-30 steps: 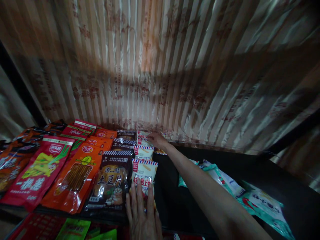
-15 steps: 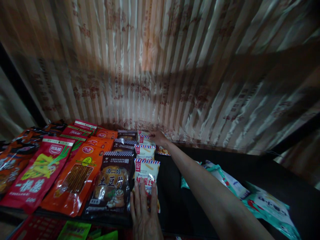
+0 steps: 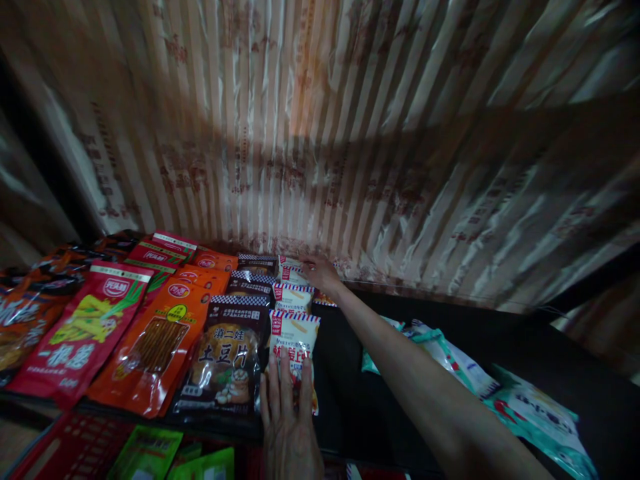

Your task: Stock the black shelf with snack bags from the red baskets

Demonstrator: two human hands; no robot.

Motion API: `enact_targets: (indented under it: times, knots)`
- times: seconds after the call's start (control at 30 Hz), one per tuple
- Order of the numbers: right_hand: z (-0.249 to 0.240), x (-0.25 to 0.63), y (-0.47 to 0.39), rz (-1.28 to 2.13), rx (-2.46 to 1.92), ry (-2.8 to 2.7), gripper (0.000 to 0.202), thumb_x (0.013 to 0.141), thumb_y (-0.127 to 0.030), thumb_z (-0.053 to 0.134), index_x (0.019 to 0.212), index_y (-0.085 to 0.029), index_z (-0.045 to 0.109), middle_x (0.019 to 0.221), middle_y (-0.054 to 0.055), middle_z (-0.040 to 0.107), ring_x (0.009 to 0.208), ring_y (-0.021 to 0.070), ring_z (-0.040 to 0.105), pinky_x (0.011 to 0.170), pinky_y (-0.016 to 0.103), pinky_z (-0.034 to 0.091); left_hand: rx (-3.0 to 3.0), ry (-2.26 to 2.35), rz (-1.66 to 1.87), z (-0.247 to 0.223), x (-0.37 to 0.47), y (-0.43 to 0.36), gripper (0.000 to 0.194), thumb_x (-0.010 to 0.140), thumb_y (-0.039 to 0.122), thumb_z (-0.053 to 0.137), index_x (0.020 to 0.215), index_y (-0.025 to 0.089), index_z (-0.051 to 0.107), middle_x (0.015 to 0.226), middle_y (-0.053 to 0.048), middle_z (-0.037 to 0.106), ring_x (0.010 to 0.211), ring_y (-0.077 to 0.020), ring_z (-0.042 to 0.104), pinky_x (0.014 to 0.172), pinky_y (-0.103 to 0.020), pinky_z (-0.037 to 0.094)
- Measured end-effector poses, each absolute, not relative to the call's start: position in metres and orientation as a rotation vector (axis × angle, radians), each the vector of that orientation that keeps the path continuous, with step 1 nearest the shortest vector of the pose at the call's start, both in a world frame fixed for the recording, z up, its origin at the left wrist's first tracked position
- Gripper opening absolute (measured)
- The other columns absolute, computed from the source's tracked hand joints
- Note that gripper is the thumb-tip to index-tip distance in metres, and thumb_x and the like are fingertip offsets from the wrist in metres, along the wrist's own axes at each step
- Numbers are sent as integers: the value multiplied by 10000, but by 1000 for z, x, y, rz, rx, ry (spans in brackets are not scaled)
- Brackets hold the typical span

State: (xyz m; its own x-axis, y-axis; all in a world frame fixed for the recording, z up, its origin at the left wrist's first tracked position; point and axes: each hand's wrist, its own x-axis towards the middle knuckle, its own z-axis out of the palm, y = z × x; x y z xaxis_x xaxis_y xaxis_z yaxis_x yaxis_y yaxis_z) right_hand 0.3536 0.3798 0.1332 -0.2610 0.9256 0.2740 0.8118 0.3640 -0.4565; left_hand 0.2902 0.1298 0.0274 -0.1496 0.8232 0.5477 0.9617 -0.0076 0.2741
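My left hand (image 3: 290, 417) lies with fingers stretched over the lower part of the front white snack packet (image 3: 295, 331), which has a red and blue striped top edge. Behind it a second white packet (image 3: 293, 298) overlaps in the same column. My right hand (image 3: 323, 277) reaches to the far end of this column, its fingers closed at the edge of a rear white packet (image 3: 294, 273); the fingertips are small and dim. Just below the right hand, part of another packet (image 3: 325, 299) shows. Dark brown potato-slice packets (image 3: 225, 360) stand in the column to the left.
Orange packets (image 3: 155, 347) and pink-red packets (image 3: 83, 333) fill the left, beside black-orange bags (image 3: 25, 320). Turquoise-white bags (image 3: 540, 413) lie right on the black shelf (image 3: 345, 387). A red basket (image 3: 70, 447) holds green packets (image 3: 145, 453) below. Striped sheeting (image 3: 320, 133) hangs behind.
The view has shifted slightly. My right hand stays at the rear of the white packets, its fingers moved a little. My left hand remains on the front packet.
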Motion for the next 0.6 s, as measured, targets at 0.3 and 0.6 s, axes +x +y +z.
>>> enact_targets:
  times: [0.3,0.6]
  knots:
    - [140,362,358,146,-1244,-2441,164,822,-261,559,855,-225,716,909,41,689,921,183,590,891,305,384,-1917,-2017,-921,28,287,130,827,760,-45,405,1442,293,82,1490,-124,257,1365,-305,204,1006,-505,380]
    - [140,358,352,270,-1236,-2631,184,822,-297,542,873,-244,710,823,-1,706,745,140,623,624,211,391,-1922,-2016,-928,26,288,131,831,748,-49,416,1441,293,111,1501,-112,229,1367,-311,188,1012,-518,375]
